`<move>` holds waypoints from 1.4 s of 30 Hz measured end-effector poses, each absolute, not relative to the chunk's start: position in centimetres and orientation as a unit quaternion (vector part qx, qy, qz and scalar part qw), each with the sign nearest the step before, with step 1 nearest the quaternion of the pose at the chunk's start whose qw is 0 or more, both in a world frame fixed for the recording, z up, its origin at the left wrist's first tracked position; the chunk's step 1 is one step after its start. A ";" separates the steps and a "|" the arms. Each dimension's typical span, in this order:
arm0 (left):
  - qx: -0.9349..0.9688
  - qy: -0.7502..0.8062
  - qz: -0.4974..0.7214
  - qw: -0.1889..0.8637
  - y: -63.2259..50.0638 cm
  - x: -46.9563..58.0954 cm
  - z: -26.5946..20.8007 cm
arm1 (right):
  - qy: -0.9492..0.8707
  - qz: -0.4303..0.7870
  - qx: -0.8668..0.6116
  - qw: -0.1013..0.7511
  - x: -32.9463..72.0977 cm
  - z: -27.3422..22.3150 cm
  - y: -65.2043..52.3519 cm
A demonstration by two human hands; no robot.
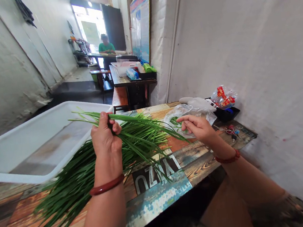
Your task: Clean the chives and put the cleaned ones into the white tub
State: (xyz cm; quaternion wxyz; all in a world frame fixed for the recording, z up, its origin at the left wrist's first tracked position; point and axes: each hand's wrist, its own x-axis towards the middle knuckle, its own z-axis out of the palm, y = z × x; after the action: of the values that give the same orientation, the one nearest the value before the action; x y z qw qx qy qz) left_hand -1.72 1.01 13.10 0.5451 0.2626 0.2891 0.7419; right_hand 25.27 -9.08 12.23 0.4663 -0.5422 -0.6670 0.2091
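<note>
My left hand (106,135) is closed around a small bunch of garlic chives (137,119), pale stem ends pointing left and green leaves trailing right. Beneath it, a large heap of garlic chives (73,174) lies across the table. My right hand (196,127) is held over a clear plastic bag (177,114) with green bits in it. Its thumb and fingers are drawn together near the bag; whatever they hold, if anything, is too small to make out.
A white plastic tub (47,141) stands at the left on the wood-patterned table (162,200). Against the right wall are a black tray (226,114), a red-printed clear package (223,97) and small keys (232,131). Further back, a person in green (106,47) sits at another table.
</note>
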 end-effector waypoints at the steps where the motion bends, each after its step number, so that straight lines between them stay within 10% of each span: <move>1: 0.262 0.289 0.742 0.546 1.0 -1.7 13.1 | -0.668 0.218 -0.542 0.461 25.3 12.0 -8.9; 25: 0.254 0.299 0.730 0.559 1.0 -1.9 13.3 | -0.739 0.097 -0.548 0.380 26.8 10.9 -8.5; 32: 0.234 0.295 0.734 0.565 1.2 -2.4 13.5 | -0.595 0.348 -0.563 0.456 29.1 7.9 -6.8; 42: 0.230 0.309 0.746 0.543 1.5 -2.0 13.3 | -0.588 0.562 -0.472 0.340 27.1 6.8 -9.3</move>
State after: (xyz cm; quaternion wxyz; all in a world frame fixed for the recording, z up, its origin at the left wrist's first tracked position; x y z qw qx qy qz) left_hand -2.02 1.48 13.30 0.5432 0.2299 0.3089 0.7461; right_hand 27.15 -9.26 6.80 0.3399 -0.4717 -0.5880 0.5623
